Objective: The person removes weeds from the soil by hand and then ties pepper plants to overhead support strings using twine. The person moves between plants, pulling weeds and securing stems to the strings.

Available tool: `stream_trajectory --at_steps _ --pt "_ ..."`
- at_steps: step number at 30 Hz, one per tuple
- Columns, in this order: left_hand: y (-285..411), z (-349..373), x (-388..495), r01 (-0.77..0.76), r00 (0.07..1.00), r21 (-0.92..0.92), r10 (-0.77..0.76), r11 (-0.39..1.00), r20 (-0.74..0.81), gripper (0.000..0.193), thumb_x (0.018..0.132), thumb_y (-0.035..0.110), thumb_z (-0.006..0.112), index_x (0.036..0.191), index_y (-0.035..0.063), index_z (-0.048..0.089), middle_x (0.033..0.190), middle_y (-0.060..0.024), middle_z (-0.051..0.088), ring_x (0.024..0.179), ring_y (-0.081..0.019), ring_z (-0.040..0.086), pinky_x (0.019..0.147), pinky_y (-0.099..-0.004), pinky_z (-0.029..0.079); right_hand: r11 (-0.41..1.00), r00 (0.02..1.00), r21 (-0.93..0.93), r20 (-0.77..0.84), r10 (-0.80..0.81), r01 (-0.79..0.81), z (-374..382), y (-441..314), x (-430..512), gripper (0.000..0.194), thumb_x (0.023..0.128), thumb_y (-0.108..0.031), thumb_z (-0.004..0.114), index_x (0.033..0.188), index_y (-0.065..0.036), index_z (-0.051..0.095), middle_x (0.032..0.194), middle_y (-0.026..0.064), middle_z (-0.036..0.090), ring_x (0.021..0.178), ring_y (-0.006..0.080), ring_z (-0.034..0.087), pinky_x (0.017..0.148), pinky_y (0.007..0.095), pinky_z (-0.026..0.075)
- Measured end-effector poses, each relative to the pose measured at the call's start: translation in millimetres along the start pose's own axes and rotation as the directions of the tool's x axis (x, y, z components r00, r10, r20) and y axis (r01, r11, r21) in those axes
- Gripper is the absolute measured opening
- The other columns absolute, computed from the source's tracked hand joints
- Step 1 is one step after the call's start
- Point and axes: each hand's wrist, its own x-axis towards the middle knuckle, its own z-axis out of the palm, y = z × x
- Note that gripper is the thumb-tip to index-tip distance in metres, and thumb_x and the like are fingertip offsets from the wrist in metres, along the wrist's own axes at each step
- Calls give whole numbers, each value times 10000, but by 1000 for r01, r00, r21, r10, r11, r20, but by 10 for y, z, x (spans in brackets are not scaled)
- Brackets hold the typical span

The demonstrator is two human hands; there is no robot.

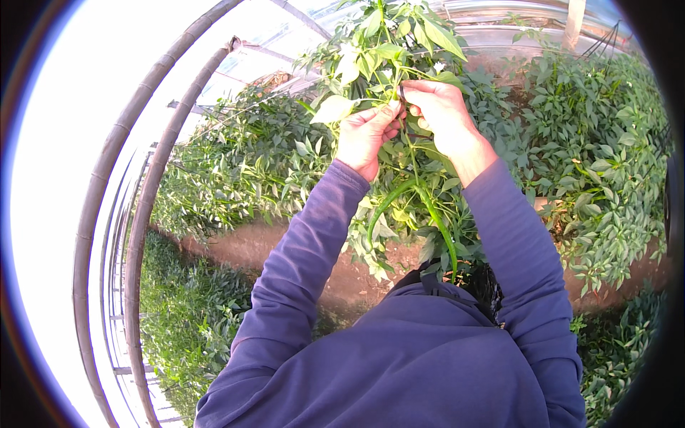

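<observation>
Both my hands meet at the upper stem of a pepper plant [415, 155], in the upper middle of the head view. My left hand [370, 131] pinches a thin dark tie [402, 99] against the green stem with thumb and fingers. From the other side, my right hand [441, 109] grips the same tie, its fingers curled close to the stem. Whether the tie is knotted cannot be told. Leaves and white flowers stand around and above my fingers. Below my hands hang long green chili peppers [440, 222], one curving left and one right.
Dense rows of pepper plants [594, 139] stand at the right and left. Curved bamboo poles [144, 214] of the greenhouse frame rise at the left, beside bright plastic film. A strip of bare soil [241, 243] runs between the rows. Thin strings cross behind the plant.
</observation>
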Motion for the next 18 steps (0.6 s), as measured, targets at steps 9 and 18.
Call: stream_trajectory --at_steps 9,18 --pt "-25 -6 29 24 999 -1 -24 1000 38 247 995 287 774 1134 83 778 1006 -17 778 887 -105 673 858 -289 532 985 961 25 223 163 -173 -229 -43 124 120 1006 -149 688 1044 -51 745 826 -39 635 652 25 491 511 195 349" --pt "-32 23 36 39 999 -49 -37 998 25 250 994 269 778 1127 58 784 1002 -24 784 866 -97 672 835 -270 537 973 943 31 257 212 -228 -299 -12 167 140 1045 -176 651 1057 -57 723 843 -38 610 645 23 460 493 183 324"
